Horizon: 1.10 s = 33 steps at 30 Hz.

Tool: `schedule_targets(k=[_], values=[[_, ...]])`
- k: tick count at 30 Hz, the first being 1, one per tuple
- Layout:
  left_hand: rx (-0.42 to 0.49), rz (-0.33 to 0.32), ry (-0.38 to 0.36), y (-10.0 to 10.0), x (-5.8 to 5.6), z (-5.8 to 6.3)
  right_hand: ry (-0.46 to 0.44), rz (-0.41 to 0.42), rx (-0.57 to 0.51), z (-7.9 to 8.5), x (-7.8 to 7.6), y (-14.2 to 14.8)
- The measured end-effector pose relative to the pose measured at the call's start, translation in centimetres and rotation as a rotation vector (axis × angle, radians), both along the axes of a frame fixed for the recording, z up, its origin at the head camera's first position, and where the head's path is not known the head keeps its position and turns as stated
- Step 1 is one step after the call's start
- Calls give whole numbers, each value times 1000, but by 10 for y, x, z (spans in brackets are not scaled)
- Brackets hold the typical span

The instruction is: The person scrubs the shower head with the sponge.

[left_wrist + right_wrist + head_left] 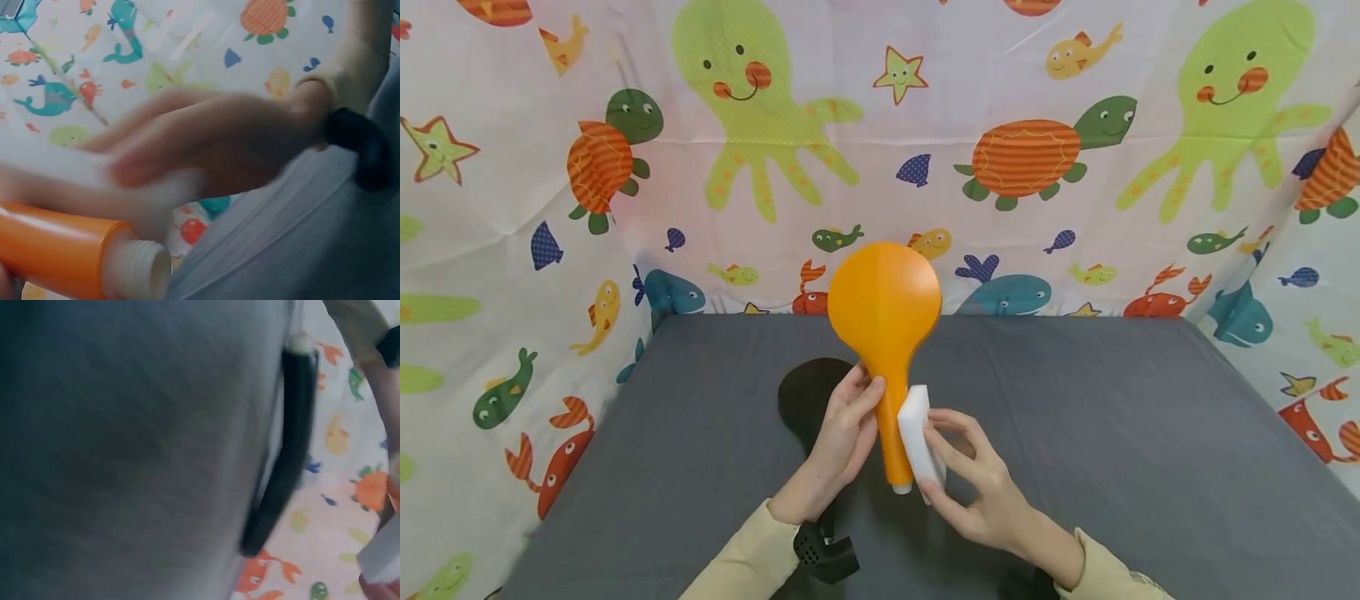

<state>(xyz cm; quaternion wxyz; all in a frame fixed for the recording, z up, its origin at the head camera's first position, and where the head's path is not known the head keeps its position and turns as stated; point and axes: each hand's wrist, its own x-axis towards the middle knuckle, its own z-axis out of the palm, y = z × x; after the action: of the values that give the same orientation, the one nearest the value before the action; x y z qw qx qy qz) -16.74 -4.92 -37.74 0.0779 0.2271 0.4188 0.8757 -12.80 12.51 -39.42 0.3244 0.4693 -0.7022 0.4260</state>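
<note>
Above the middle of a flat, dark grey table surface (1075,433), a smooth orange, round-headed plastic paddle shape with a long handle (883,296) is held almost upright, its broad round head at the top and its white end fitting (902,488) at the bottom. The left wrist view shows that this fitting is threaded.

The person's left hand (838,433) grasps the upper handle just below the round head, the thumb lying on the near side and the other fingers partly hidden behind. The right hand (981,483) pinches a white, rectangular, sponge-like block (919,437) between thumb and bent fingers; the block stands on edge, slightly tilted, along the right side of the orange handle. In the left wrist view, the block and the right hand are blurred.

Behind the left hand, a black, round-headed object (808,392) lies on the table, partly covered by that hand and forearm. A black strapped device (826,554) sits at the left wrist, beside a cream-coloured sleeve (741,554). Beyond the table hangs a pale cloth printed with colourful sea animals (880,192).
</note>
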Motion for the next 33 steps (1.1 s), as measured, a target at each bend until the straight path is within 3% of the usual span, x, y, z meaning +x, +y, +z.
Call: schedule_targets(k=[2, 5, 9, 16, 20, 23, 29, 33], values=[[-11, -23, -3, 3, 2, -2, 0, -68, -31, -2, -9, 0], [-14, -46, -10, 8, 5, -7, -15, -158, -68, 10, -9, -4], [-10, -19, -33, 13, 7, -9, -68, -131, -24, 25, 9, -5], [-14, 37, -150, 15, 5, -12, -149, -9, 172, -14, 28, 25], [-59, 57, -216, 18, 5, -16, -161, -34, 273, -23, 37, 39], [-118, 75, -262, 21, 4, -21, -194, -127, 294, -21, 38, 46], [-234, 102, -384, 29, 2, -33, -279, -503, 378, -19, 34, 57], [-306, 111, -407, 37, -2, -43, -365, -689, 461, -23, 33, 59]])
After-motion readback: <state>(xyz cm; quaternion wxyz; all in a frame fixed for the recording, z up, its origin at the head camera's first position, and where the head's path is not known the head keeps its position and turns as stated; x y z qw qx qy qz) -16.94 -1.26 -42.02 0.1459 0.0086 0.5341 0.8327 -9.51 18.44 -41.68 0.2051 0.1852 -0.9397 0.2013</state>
